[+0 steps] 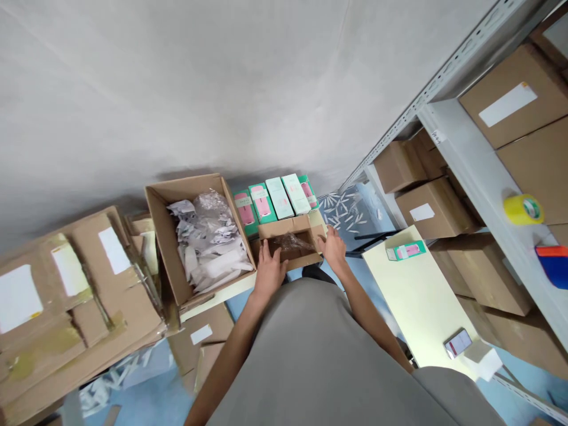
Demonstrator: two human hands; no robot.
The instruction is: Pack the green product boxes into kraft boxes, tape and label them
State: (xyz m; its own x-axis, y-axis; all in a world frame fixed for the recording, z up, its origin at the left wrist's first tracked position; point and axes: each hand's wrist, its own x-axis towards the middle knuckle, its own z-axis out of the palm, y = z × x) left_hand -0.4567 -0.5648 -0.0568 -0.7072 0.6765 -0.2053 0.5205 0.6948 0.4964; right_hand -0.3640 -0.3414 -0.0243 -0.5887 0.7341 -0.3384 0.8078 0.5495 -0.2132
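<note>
A small cardboard box (296, 263) stands open in front of me, with crumpled clear plastic wrap (290, 241) inside. My left hand (270, 272) holds the near left side of this box, its fingers spread a little over the edge. On the other side, my right hand (333, 249) grips the right flap between thumb and fingers. Just behind the box, several green and pink product boxes (261, 203) and pale mint boxes (296, 194) stand in a row.
At left is a large carton (162, 236) full of paper and plastic scraps, beside flattened cardboard (89, 319). To the right, a pale table (399, 296) bears a product box (406, 251) and a phone (458, 343). Shelving (470, 160) holds cartons and yellow tape (523, 210).
</note>
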